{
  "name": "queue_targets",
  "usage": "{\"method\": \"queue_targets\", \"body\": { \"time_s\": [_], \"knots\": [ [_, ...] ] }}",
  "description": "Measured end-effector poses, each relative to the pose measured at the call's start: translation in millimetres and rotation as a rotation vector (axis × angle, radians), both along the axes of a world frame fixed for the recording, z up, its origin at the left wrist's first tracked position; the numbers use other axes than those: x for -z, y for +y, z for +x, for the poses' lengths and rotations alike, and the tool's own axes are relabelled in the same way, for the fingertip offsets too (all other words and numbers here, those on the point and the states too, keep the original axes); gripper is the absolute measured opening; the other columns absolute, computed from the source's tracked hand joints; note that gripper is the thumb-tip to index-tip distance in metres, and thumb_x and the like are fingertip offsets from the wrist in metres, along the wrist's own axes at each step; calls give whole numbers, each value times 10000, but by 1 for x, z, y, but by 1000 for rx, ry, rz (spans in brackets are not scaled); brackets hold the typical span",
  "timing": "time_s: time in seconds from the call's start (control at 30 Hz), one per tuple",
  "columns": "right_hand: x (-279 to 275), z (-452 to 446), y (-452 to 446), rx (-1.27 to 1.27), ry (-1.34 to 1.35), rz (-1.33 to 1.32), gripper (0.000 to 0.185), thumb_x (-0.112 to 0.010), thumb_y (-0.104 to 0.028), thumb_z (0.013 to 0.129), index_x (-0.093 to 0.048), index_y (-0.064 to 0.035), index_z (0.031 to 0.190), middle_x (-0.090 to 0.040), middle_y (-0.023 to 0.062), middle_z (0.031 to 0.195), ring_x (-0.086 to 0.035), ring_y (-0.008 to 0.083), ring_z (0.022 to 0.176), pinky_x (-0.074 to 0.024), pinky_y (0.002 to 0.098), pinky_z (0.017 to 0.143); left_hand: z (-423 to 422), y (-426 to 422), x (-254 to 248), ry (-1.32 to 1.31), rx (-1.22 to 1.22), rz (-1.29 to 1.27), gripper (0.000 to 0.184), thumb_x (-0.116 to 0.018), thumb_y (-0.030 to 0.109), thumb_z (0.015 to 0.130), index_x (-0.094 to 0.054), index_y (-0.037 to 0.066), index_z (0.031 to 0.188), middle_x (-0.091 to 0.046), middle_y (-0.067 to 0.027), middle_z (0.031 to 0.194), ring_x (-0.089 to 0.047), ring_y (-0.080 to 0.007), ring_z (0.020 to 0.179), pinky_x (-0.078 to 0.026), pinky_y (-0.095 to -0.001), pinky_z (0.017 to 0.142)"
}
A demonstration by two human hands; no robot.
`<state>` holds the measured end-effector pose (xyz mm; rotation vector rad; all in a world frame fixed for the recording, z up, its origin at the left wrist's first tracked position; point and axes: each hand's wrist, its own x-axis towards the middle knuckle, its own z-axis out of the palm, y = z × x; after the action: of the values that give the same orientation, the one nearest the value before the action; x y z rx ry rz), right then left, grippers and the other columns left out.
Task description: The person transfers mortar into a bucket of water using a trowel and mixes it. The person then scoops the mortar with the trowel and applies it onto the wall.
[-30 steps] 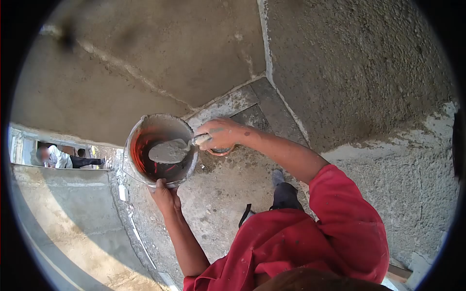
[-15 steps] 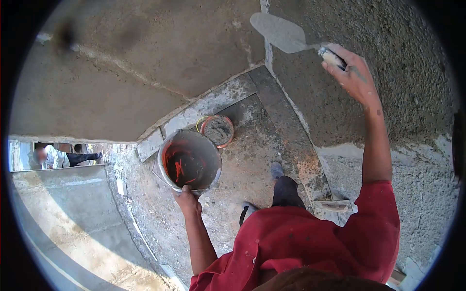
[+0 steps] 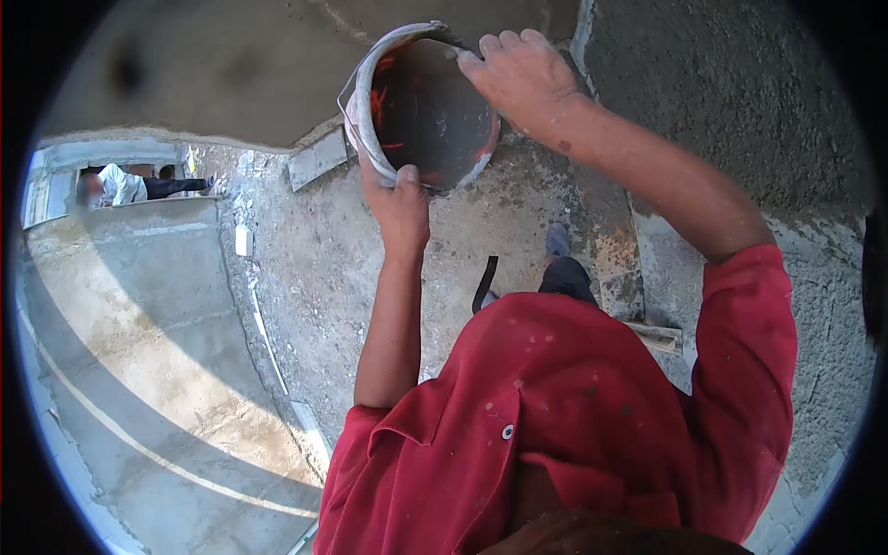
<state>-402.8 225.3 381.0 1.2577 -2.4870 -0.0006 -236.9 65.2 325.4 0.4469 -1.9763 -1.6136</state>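
My left hand grips the lower rim of a mortar-stained bucket, thumb over the edge. The bucket is tilted, its open mouth facing me, with grey residue and red-orange patches inside. At the bucket's upper right rim is my right hand, its fingers curled round the trowel seen in it half a second ago. That trowel's handle is hidden behind the fingers, and its blade cannot be made out clearly.
Damp plastered wall fills the upper right, and another the upper left. A wooden float lies on the ground at my right. A person in a light top is far left, beyond a low wall.
My right hand has come down from the right wall to the bucket. My left hand has raised the bucket further up in view. The small container of mortar is now out of sight.
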Motion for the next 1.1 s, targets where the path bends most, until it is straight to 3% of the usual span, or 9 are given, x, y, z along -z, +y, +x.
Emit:
{"method": "queue_targets", "body": {
  "time_s": [0.2, 0.4, 0.47, 0.53, 0.67, 0.73, 0.93, 1.0, 1.1],
  "knots": [
    [-12, 10, -19, -102, -289, 192, 309, -743, -177, 834, -733, -157, 1142, -739, 98, 1004, -715, 320, 1028, -564, 460, 903, 36, -20, -39, 40, 11, -205, 744, -486, -59, 802, -398, -60, 1541, -526, -168, 1411, -518, -257, 1295, -386, -336, 1116],
    [53, 9, -12, -214, -683, -165, 396, -767, -281, 790, -770, -260, 1185, -747, 96, 1148, -684, 330, 1135, -543, 474, 975, 61, -21, -57, -2, -71, -226, 686, -501, -40, 831, -428, -60, 1513, -565, -153, 1372, -544, -233, 1256, -398, -330, 1104],
    [59, 25, -16, -212, -746, -243, 404, -766, -311, 780, -756, -199, 1168, -763, 107, 1103, -698, 376, 1059, -547, 489, 942, 64, -30, -40, 3, -93, -81, 631, -525, 3, 875, -443, -17, 1501, -594, -111, 1295, -610, -191, 1099, -508, -324, 974],
    [48, 42, -20, -174, -854, -257, 411, -783, -364, 792, -756, -199, 1168, -765, 111, 1100, -703, 369, 1068, -534, 482, 950, 64, -41, -24, -73, -103, 20, 490, -550, 55, 896, -508, 14, 1382, -632, -62, 1087, -614, -113, 823, -491, -240, 558],
    [87, 61, -28, -275, -857, -446, 442, -724, -314, 847, -694, -212, 1276, -731, 119, 1170, -676, 377, 1113, -518, 486, 951, 60, -37, -22, -98, -242, 335, 637, -489, -20, 862, -418, 44, 1492, -569, -142, 1315, -659, -244, 1079, -671, -398, 794],
    [93, 60, -23, -286, -988, -418, 437, -740, -328, 823, -721, -203, 1241, -745, 109, 1125, -695, 346, 1087, -516, 504, 940, 68, -51, -2, -138, -295, 421, 633, -500, -22, 905, -399, 75, 1522, -553, -141, 1363, -639, -298, 1139, -624, -472, 916],
    [183, -11, 57, -321, -1554, -313, 465, -764, -387, 880, -714, -92, 1236, -742, 119, 1088, -708, 270, 1002, -526, 449, 899, 100, -70, 65, -235, -496, 562, 590, -483, -8, 903, -425, 60, 1486, -562, -166, 1354, -660, -323, 1125, -650, -505, 850],
    [191, -55, 120, -94, -1880, -219, 489, -767, -362, 905, -702, -52, 1277, -742, 99, 1031, -693, 191, 902, -543, 387, 825, 120, -73, 89, -275, -508, 608, 583, -486, 6, 893, -429, 28, 1473, -570, -184, 1328, -671, -327, 1098, -660, -508, 824],
    [239, -141, 236, 329, -1789, -603, 442, -726, -265, 979, -673, -23, 1346, -712, 22, 931, -614, 100, 719, -502, 280, 617, 142, -64, 108, -361, -569, 631, 593, -490, 15, 869, -433, -10, 1458, -579, -206, 1296, -682, -338, 1073, -671, -509, 803]
  ]
}}
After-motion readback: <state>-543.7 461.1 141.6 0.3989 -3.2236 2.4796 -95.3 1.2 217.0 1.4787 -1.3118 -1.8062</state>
